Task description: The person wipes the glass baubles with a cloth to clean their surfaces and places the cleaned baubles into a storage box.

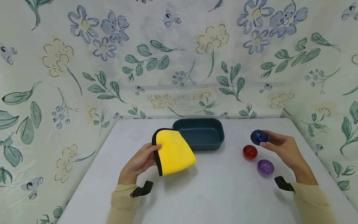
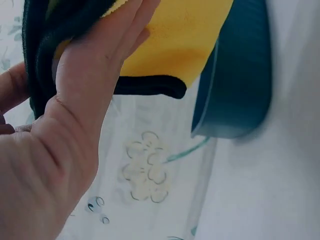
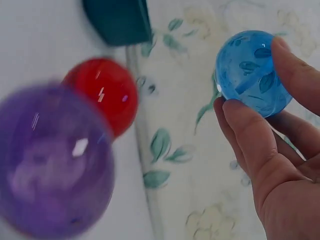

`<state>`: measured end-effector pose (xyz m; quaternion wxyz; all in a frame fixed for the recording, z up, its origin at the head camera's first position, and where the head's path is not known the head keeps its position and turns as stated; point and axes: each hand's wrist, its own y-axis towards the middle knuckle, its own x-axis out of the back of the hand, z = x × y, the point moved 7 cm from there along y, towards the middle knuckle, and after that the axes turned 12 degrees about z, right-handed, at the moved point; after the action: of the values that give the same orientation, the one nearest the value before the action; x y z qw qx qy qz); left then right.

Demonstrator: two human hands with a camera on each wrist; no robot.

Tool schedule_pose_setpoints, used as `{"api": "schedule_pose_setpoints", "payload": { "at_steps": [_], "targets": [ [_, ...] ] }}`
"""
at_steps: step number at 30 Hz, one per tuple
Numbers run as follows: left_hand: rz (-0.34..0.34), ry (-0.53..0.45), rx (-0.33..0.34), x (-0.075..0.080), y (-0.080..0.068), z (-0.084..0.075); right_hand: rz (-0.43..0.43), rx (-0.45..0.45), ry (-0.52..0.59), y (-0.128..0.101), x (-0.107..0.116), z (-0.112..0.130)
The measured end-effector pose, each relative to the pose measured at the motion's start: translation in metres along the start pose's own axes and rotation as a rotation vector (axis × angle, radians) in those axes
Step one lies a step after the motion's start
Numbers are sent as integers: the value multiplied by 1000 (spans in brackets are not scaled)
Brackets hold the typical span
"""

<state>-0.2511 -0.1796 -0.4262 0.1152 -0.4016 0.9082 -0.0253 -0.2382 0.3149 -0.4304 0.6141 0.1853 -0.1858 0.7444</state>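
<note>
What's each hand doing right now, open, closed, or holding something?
Left hand: fingers grip the yellow cloth, lifted off the table.
Right hand: fingers pinch the blue ball.

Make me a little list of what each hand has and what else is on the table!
left hand: holds a folded yellow cloth, lifted near the tub
right hand: pinches a blue ball, off the table
table: red ball, purple ball, both apart from the right hand
tub: dark teal, nothing seen inside, behind the cloth
</note>
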Motion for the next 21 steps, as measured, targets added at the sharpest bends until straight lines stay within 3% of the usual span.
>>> {"api": "schedule_pose_setpoints", "payload": {
  "at_steps": [6,16,21],
  "targets": [
    [-7,1,-20,-9,15,-13,11,86,83,10,-18,32],
    [20,17,-55,-28,39,-25,67,68,148,29,-55,64],
    [16,14,-67,-35,49,-25,99,126,198,40,-73,78]
  ]
}}
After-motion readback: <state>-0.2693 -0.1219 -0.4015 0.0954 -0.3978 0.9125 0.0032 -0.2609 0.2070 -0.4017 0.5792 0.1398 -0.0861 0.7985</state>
